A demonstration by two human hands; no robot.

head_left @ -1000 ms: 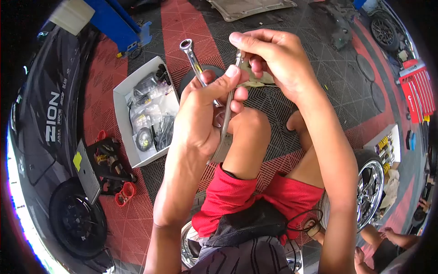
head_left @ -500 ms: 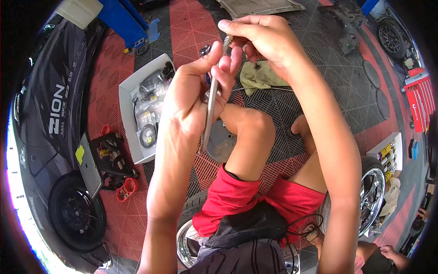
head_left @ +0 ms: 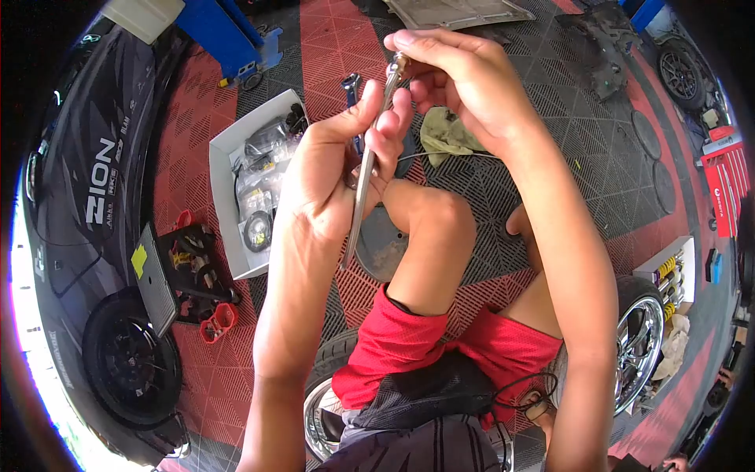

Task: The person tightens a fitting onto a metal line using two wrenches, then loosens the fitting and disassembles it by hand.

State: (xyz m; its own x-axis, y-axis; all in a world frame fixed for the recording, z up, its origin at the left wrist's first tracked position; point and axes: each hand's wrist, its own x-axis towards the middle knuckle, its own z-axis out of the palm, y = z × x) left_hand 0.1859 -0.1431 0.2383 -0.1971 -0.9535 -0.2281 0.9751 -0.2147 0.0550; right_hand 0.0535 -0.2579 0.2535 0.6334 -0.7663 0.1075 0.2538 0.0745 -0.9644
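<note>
My left hand (head_left: 342, 161) is closed around a slim silver hose (head_left: 359, 200) that looks braided. The hose slants upward through my fingers, and its lower end hangs free below the palm. A wrench (head_left: 351, 83) is also in this hand, its ring end showing above the thumb and the rest mostly covered by fingers. At the hose's upper end is a metal fitting (head_left: 395, 67). My right hand (head_left: 464, 67) pinches this fitting between thumb and fingers, with the other fingers curled behind it.
Left of my knees sits a white box (head_left: 224, 169) of bagged parts. A black car (head_left: 67, 165) stands at far left, near a black tool stand (head_left: 189, 275). A cloth (head_left: 448, 138) lies ahead; wheels (head_left: 637, 338) and a red tool cabinet (head_left: 725, 185) are right.
My view has shifted slightly. The wrench's ring end shows more clearly above my left thumb. Both hands keep hold of the hose, and a person at lower right has mostly left view.
</note>
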